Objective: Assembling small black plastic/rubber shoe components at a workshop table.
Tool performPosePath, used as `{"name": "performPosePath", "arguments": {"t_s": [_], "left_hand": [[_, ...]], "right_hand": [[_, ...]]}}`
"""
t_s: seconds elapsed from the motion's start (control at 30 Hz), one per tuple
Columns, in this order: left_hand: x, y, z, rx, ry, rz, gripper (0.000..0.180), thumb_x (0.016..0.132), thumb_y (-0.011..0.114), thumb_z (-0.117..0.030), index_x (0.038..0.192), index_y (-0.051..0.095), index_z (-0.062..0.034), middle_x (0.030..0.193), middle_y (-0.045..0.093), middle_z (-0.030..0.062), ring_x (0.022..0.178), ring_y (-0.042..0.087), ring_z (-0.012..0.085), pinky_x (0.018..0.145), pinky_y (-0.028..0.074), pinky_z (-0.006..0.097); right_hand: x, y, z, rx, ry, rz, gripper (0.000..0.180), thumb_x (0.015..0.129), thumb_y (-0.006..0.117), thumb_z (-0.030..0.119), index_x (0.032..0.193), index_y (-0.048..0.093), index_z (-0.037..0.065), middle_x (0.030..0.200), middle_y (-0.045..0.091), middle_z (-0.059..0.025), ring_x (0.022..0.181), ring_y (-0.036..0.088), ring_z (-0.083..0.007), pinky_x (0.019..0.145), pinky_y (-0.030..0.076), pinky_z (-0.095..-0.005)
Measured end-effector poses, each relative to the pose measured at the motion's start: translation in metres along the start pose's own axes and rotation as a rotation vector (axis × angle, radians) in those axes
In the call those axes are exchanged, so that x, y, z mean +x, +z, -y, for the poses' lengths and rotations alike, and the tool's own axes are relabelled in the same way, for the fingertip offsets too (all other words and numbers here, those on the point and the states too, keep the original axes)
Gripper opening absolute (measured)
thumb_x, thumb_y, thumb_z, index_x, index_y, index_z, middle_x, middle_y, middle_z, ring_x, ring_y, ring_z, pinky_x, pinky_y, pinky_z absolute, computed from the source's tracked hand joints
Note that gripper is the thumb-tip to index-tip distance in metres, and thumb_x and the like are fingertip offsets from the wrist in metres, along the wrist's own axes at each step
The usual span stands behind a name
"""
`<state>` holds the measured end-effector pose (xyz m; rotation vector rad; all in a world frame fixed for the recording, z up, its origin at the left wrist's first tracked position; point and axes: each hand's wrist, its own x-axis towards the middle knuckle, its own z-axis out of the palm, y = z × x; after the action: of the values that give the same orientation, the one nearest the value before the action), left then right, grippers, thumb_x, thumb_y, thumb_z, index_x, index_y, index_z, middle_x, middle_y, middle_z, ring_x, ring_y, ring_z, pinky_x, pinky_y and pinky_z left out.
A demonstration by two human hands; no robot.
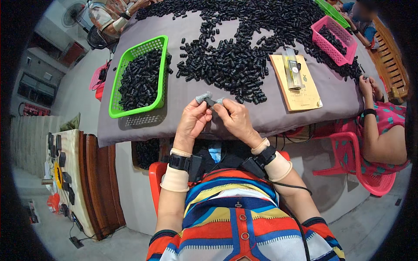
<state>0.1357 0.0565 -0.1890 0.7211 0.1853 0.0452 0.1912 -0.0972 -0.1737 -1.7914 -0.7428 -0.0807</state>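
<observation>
My left hand (194, 119) and my right hand (236, 119) meet just above the table's near edge. Between their fingertips they pinch a small black part (210, 102); its exact kind is too small to make out. Grey speckled wrapping (203, 97) covers a fingertip of the left hand, and a bit of similar grey shows at the right fingertips. Just beyond my hands lies a broad heap of short black cylindrical pieces (226, 65). Both wrists wear cream bands under black straps.
A green basket (163, 82) of black pieces stands left on the grey tablecloth (143, 126). A clipboard (303, 99) bearing a clear plastic packet (291, 69) lies right, below a pink basket (317, 41). Other people's hands (370, 85) work at the right and far left edges.
</observation>
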Motion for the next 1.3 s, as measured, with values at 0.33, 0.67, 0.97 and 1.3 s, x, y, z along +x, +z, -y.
{"name": "performPosePath", "arguments": {"t_s": [0.33,0.67,0.97,1.3], "left_hand": [[-0.0019,-0.0014,0.0016,0.007,0.000,0.009,0.023,0.088,0.053,-0.008,0.111,0.055,-0.0032,0.088,0.060,0.0053,0.067,0.056,0.0115,0.058,0.046,0.023],[-0.0016,-0.0020,0.0021,0.011,-0.008,-0.001,0.023,0.088,0.053,-0.007,0.111,0.056,-0.0034,0.087,0.060,0.0049,0.066,0.056,0.0109,0.058,0.046,0.023],[-0.0011,-0.0030,-0.0003,-0.011,-0.036,0.018,0.023,0.086,0.055,-0.006,0.109,0.057,-0.0045,0.085,0.061,0.0043,0.065,0.055,0.0099,0.058,0.047,0.023],[-0.0009,-0.0033,0.0000,0.039,-0.052,0.035,0.025,0.084,0.057,-0.004,0.109,0.056,-0.0035,0.085,0.061,0.0049,0.065,0.056,0.0115,0.057,0.045,0.022]], "right_hand": [[-0.0025,0.0019,0.0012,-0.097,-0.136,0.014,0.022,0.082,0.060,0.021,0.070,0.052,0.004,0.064,0.053,-0.0120,0.058,0.055,-0.0317,0.048,0.040,-0.0396],[-0.0034,0.0038,-0.0018,-0.128,-0.146,0.013,0.023,0.082,0.060,0.021,0.068,0.050,0.005,0.063,0.053,-0.0116,0.056,0.055,-0.0317,0.047,0.040,-0.0401],[-0.0028,0.0043,-0.0005,-0.151,-0.152,0.010,0.021,0.082,0.059,0.022,0.070,0.053,0.005,0.066,0.054,-0.0113,0.058,0.055,-0.0316,0.047,0.041,-0.0396],[0.0003,0.0048,0.0034,-0.124,-0.151,-0.023,0.020,0.082,0.059,0.021,0.071,0.053,0.005,0.066,0.056,-0.0117,0.058,0.055,-0.0321,0.048,0.042,-0.0396]]}}
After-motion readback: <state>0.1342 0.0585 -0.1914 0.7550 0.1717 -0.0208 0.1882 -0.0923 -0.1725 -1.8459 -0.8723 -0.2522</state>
